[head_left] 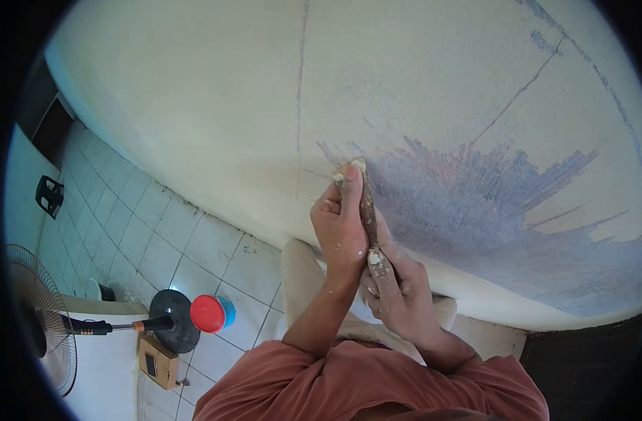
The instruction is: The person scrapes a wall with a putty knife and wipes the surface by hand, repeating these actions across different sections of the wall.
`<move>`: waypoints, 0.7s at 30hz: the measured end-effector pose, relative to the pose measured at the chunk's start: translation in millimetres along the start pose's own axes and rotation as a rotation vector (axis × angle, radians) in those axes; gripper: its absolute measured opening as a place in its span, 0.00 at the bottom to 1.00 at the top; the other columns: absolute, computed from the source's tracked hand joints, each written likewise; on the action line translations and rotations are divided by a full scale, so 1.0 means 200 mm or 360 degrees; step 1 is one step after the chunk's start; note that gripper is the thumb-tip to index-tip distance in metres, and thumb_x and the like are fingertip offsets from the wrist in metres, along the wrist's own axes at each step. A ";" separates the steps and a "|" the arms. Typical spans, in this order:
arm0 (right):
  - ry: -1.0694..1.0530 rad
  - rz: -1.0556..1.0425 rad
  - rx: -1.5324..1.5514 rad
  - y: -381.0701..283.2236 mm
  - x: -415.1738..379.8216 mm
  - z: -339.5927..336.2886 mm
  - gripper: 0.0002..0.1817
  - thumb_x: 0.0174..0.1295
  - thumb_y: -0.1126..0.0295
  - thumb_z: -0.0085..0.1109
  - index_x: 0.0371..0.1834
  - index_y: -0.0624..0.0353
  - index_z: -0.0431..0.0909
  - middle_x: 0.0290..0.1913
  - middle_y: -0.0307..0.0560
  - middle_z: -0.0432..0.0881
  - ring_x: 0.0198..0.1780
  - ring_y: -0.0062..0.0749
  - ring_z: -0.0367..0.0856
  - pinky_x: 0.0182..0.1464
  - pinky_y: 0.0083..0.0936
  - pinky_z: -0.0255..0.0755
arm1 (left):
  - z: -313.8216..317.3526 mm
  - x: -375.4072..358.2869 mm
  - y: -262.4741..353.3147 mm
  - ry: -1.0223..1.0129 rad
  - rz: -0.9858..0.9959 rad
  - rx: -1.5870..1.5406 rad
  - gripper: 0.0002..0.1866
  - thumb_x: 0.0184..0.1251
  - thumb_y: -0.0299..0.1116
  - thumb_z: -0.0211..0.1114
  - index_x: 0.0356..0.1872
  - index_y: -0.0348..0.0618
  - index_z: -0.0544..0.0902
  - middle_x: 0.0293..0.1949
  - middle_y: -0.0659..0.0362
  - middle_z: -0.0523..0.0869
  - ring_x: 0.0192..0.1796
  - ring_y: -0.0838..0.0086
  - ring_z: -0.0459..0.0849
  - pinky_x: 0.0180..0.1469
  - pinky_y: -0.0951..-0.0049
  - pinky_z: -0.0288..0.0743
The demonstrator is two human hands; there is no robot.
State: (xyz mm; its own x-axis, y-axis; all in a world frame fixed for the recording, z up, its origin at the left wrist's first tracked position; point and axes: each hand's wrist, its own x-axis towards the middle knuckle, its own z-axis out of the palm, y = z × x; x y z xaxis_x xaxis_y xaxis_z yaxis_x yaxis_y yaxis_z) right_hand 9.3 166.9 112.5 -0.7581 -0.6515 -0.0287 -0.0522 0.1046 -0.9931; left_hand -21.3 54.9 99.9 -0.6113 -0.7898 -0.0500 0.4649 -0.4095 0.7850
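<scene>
A worn, paint-crusted scraper (368,214) is held against the wall (215,105), with white flakes on its upper end. My left hand (343,228) is closed on the upper part, its thumb lying along the tool. Lower down, my right hand (399,289) wraps round the handle, and its thumb is spotted with white. To the right of the tool a large patch of cream paint is off, showing a purple-grey surface (468,203) with jagged edges. Thin scratched lines run up the wall from there.
At the left stands a fan (43,323) with a round black base (175,321). Beside it are a red-lidded blue bucket (208,313) and a wooden box (158,361). A black stool (50,196) sits farther off on the tiled floor (163,228).
</scene>
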 end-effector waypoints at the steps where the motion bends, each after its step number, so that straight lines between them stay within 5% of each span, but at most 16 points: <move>1: -0.0009 -0.0076 -0.0046 -0.01 0.03 0.00 0.28 0.67 0.75 0.40 0.71 0.59 0.53 0.27 0.50 0.73 0.28 0.23 0.67 0.36 0.17 0.66 | 0.00 0.01 -0.01 -0.0001 0.0048 -0.0005 0.16 0.68 0.40 0.60 0.24 0.41 0.80 0.18 0.72 0.71 0.21 0.90 0.62 0.22 0.84 0.53; 12: 0.0007 -0.0266 -0.0231 -0.04 0.14 0.12 0.28 0.65 0.78 0.37 0.71 0.61 0.51 0.21 0.55 0.70 0.22 0.31 0.66 0.32 0.21 0.67 | -0.05 0.11 0.13 -0.0076 0.0009 -0.0012 0.16 0.69 0.40 0.58 0.28 0.38 0.82 0.19 0.71 0.73 0.22 0.90 0.64 0.24 0.86 0.55; 21: 0.0001 -0.0185 -0.0211 -0.06 0.16 0.15 0.29 0.64 0.79 0.37 0.71 0.61 0.51 0.26 0.60 0.74 0.23 0.37 0.71 0.33 0.21 0.67 | -0.07 0.13 0.16 -0.0127 0.0082 -0.0040 0.18 0.67 0.42 0.60 0.26 0.37 0.81 0.18 0.70 0.74 0.22 0.89 0.65 0.25 0.85 0.56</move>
State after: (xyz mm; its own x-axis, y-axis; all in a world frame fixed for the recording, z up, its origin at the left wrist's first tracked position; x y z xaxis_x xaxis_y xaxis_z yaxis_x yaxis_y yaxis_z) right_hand 5.9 122.8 121.1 -0.7425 -0.6644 0.0853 -0.2245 0.1268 -0.9662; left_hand -13.6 16.1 115.4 -0.6349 -0.7715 0.0404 0.5125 -0.3815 0.7693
